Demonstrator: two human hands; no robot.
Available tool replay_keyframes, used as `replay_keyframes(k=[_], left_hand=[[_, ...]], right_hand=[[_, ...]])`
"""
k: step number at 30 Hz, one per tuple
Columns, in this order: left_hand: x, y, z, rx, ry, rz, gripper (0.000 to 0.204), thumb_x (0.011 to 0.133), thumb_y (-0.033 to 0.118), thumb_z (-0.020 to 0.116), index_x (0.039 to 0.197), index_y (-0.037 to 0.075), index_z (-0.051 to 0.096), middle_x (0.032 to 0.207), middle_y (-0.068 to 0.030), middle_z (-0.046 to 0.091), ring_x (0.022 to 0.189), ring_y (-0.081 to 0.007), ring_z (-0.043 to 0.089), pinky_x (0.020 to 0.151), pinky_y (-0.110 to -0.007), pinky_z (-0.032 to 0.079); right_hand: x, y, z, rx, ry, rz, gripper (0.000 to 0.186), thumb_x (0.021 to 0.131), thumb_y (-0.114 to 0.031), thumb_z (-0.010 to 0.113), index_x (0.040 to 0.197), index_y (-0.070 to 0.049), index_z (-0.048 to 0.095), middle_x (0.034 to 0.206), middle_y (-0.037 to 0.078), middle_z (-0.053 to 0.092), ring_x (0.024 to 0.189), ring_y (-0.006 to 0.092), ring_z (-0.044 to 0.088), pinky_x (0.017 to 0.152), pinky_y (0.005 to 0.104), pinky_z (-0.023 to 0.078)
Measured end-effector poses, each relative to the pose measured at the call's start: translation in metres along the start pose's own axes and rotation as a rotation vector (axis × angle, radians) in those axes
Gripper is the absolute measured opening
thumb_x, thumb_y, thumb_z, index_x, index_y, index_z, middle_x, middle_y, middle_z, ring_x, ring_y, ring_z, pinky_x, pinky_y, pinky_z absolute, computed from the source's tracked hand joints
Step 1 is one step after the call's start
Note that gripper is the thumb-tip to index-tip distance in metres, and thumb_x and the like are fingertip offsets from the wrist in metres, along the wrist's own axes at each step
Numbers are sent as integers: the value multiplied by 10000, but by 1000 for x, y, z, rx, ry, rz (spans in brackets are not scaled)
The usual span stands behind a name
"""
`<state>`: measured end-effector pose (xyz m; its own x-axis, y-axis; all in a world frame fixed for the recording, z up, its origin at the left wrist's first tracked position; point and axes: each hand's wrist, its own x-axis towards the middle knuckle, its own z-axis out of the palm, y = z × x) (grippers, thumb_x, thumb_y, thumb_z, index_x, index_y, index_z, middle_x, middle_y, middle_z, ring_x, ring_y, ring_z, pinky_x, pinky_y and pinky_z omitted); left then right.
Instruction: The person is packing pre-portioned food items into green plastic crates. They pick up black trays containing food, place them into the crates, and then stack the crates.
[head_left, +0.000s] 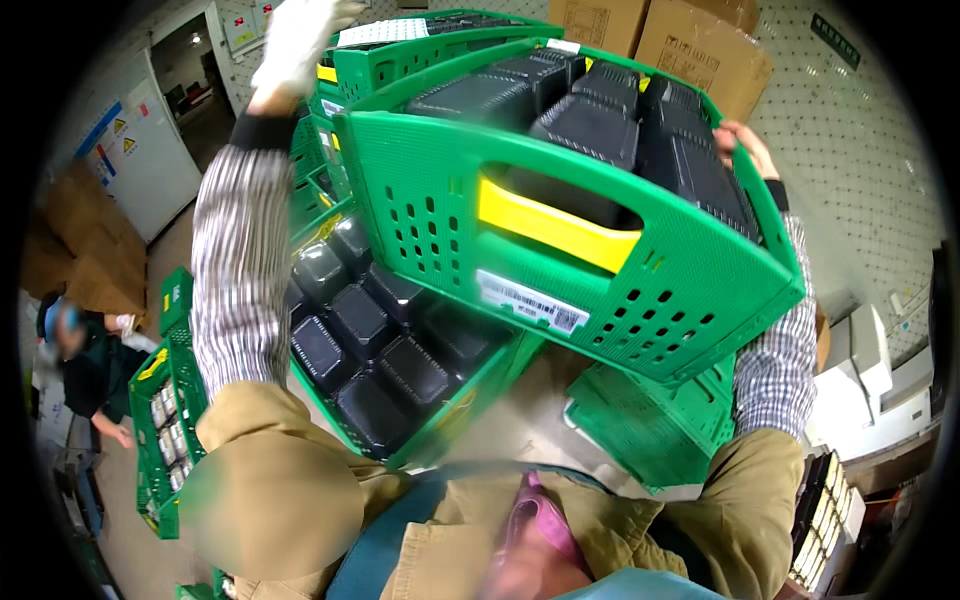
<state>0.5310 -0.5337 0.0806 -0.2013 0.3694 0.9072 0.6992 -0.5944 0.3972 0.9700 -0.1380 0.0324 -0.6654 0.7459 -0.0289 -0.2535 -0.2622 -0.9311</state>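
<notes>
Tilted, a green crate (pixel 430 165) full of black plastic containers (pixel 590 125) fills the upper middle of the view, its yellow handle strip (pixel 555 225) facing the wearer. The right hand (pixel 748 148) has its fingers curled over the crate's right rim; the left hand (pixel 298 45), white-gloved, is near a farther green crate (pixel 385 65) at the top edge, its fingers partly cut off, so how far open it is and whether it holds anything cannot be told. If the right hand bears the load alone, the crate could swing or slip, as its near right corner hangs low. The loose-looking containers might then slide toward that corner. A drop could also crush the containers (pixel 360 315) in the lower crate (pixel 470 405), just beneath, or knock the green crate (pixel 640 425) at lower right.
</notes>
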Motion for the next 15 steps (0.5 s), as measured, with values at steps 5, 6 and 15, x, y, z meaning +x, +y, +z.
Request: replay_keyframes(k=[5, 6, 15], left_hand=[[-119, 128, 66, -124, 8, -502, 389, 903, 354, 464, 928, -8, 606, 684, -34, 594, 574, -71, 536, 533, -186, 420], [-122, 133, 71, -72, 15, -523, 406, 897, 372, 469, 935, -9, 605, 674, -34, 590, 551, -69, 525, 524, -185, 420], [-137, 117, 123, 215, 389, -376, 208, 837, 120, 596, 1009, 5, 616, 926, -17, 629, 813, -60, 548, 764, -185, 410]], right_hand=[[-33, 25, 55, 282, 180, -112, 209, 885, -128, 426, 690, -110, 354, 543, -40, 361, 402, 61, 331, 335, 197, 264], [-38, 18, 53, 166, 105, -92, 208, 882, -136, 435, 686, -110, 370, 532, -44, 360, 394, 61, 329, 333, 196, 263], [59, -56, 3, -2013, 288, -601, 663, 768, -575, 521, 506, 34, 511, 532, 160, 565, 473, 285, 572, 504, 377, 472]])
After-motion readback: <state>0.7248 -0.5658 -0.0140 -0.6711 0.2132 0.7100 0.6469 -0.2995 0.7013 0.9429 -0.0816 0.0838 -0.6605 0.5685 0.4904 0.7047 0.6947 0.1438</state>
